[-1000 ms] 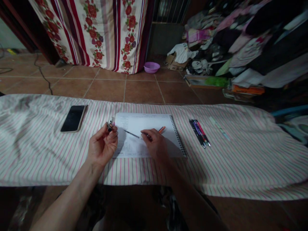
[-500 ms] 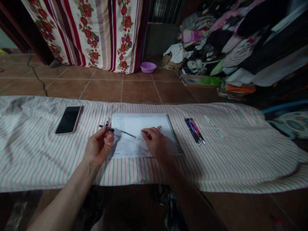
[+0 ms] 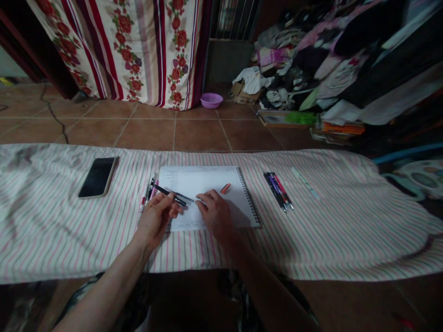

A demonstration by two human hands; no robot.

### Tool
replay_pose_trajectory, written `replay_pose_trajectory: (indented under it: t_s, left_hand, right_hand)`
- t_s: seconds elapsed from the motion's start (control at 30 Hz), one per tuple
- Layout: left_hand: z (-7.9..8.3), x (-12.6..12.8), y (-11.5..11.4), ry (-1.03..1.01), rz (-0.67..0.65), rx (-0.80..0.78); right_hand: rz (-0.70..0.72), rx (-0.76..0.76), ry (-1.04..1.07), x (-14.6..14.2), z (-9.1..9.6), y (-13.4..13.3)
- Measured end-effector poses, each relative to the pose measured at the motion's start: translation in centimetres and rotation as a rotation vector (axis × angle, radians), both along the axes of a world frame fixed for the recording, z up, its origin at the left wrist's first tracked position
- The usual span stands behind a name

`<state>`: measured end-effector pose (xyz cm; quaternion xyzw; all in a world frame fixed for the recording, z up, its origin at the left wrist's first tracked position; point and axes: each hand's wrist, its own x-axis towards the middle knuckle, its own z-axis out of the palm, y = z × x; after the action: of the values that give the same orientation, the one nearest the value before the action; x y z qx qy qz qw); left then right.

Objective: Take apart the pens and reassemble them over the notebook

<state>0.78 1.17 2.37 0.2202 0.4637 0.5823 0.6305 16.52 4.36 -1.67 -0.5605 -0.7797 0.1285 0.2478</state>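
Observation:
My left hand (image 3: 155,219) is closed around a black pen barrel (image 3: 176,198), which slants across the fingers above the left part of a spiral notebook (image 3: 207,177). A thin dark pen refill (image 3: 185,197) reaches from beside that barrel to my right hand (image 3: 218,216). Thumb and fingertips of the right hand pinch the refill's right end over the page. On the page just beyond the right hand lies a small orange piece (image 3: 225,188); its exact kind is unclear. Several pens (image 3: 151,189) lie along the notebook's left edge, partly hidden by my left hand.
Left on the striped cloth (image 3: 104,240) lies a phone (image 3: 98,177). Right of the notebook are several pens (image 3: 278,191) and a pale, light-patterned pen (image 3: 305,182). Beyond, on the tiled floor, stand a purple basin (image 3: 211,100) and a pile of clothes (image 3: 297,69).
My left hand has moved right and lower with the black barrel, over the page. My right hand has shifted left to the refill, and the orange piece now lies uncovered on the page.

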Motion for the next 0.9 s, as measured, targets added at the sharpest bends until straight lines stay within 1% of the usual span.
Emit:
replay_pose_trajectory:
  t_s: [0.13, 0.2, 0.3, 0.37, 0.57, 0.77, 0.9]
  left_hand:
    - [-0.2, 0.5, -0.2, 0.133, -0.069, 0.061]
    - [-0.2, 0.6, -0.3, 0.185, -0.078, 0.071]
    - [-0.1, 0.6, -0.4, 0.204, -0.075, 0.065]
    - [0.0, 0.5, -0.3, 0.197, -0.054, 0.060]
    - [0.0, -0.5, 0.2, 0.107, 0.086, 0.003]
    - [-0.1, -1.4, 0.6, 0.099, 0.171, -0.012]
    - [-0.2, -1.5, 0.7, 0.068, 0.203, -0.033]
  right_hand:
    - [0.010, -0.008, -0.012, 0.0, 0.0, 0.0]
    - [0.017, -0.016, -0.025, 0.0, 0.1, 0.0]
    - [0.035, -0.015, -0.046, 0.0, 0.2, -0.1]
    - [0.047, -0.011, -0.048, 0.1, 0.2, -0.1]
    - [0.066, -0.017, -0.050, 0.0, 0.5, -0.1]
    - [0.051, -0.014, -0.076, -0.3, 0.4, -0.2]
    - [0.040, 0.002, -0.076, -0.2, 0.7, -0.3]
